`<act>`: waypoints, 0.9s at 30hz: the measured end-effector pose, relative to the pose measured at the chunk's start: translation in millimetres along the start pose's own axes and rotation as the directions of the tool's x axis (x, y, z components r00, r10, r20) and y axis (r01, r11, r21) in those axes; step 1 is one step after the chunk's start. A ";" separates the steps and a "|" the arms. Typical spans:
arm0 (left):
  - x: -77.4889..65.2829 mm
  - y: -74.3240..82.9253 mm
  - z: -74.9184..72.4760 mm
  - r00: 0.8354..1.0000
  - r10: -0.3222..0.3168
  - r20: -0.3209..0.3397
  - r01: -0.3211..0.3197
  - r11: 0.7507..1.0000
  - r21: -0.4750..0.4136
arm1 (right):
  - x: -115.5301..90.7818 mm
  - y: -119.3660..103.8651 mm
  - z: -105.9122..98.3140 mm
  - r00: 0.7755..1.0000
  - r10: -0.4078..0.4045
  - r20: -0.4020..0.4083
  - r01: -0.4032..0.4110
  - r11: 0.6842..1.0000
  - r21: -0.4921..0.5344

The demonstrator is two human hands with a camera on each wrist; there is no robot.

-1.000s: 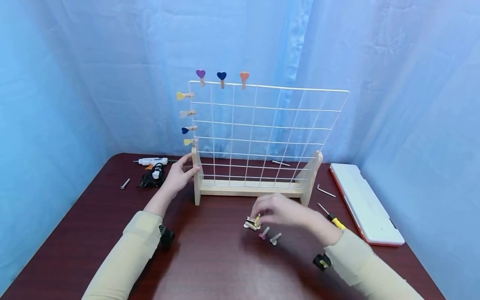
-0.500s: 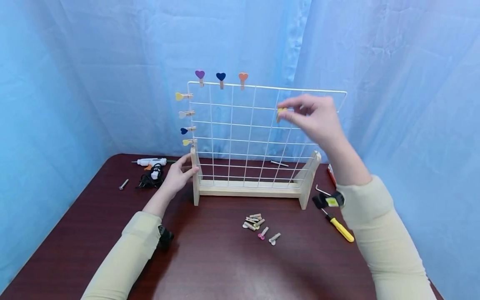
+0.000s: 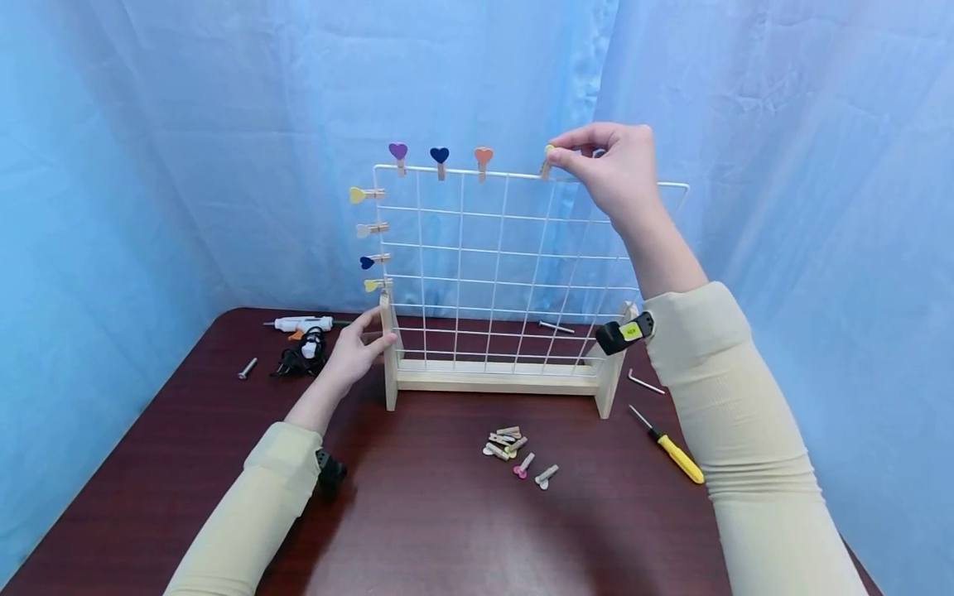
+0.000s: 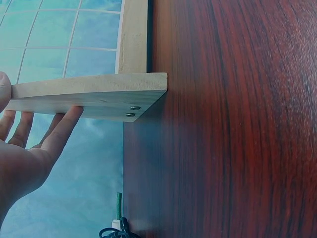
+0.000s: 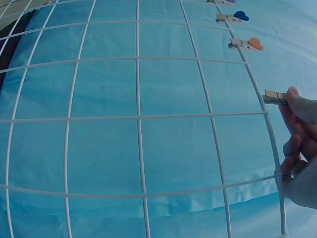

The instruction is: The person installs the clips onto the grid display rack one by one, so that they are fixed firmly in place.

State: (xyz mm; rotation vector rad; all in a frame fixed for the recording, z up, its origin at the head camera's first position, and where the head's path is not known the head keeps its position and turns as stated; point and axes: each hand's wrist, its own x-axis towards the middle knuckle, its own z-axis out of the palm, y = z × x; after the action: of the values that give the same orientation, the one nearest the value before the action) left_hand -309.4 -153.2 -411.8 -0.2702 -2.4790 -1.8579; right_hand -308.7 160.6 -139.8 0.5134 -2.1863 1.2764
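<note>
My right hand [image 3: 614, 174] pinches a wooden clothespin [image 3: 546, 170] with a yellow heart between thumb and forefinger, right at the top wire of a white wire grid [image 3: 514, 175]. The right wrist view has the clothespin's tip [image 5: 271, 96] overlapping that wire. My left hand [image 3: 354, 352] holds the left post [image 3: 390, 372] of the wooden stand, thumb on one side and fingers on the other. Purple, dark blue and orange [image 3: 484, 156] heart clothespins sit along the top wire. Several more, including a yellow one [image 3: 358, 194], line the left edge.
A small pile of clothespins [image 3: 507, 441] lies on the table before the stand, with pink [image 3: 523, 467] and white [image 3: 546, 477] ones beside it. Around the stand are a yellow screwdriver [image 3: 678, 458], a hex key [image 3: 645, 382], bolts and a soldering iron [image 3: 301, 323] with black cable.
My right hand has picked a yellow-heart clothespin from the pile and raised it to the grid's top wire. My left hand has stayed on the post.
</note>
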 end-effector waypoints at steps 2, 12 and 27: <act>0.0 -0.4 0.2 1.000 0.000 -0.001 0.000 1.000 0.003 | 1.7 0.1 2.6 1.000 0.006 0.006 -0.006 1.000 -0.025; 0.1 1.4 0.7 1.000 0.004 -0.007 -0.004 1.000 0.009 | 1.6 -1.3 6.4 0.997 -0.020 0.071 0.031 0.986 -0.161; -0.1 1.3 2.9 1.000 0.002 -0.007 -0.002 1.000 -0.008 | -54.7 -28.4 -0.8 0.944 -0.321 0.076 0.325 0.945 -0.037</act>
State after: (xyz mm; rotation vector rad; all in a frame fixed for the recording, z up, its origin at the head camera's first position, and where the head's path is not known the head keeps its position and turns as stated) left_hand -308.8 -150.1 -411.4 -0.2649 -2.4662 -1.8655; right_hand -249.9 150.5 -155.0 0.8685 -2.0745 1.0393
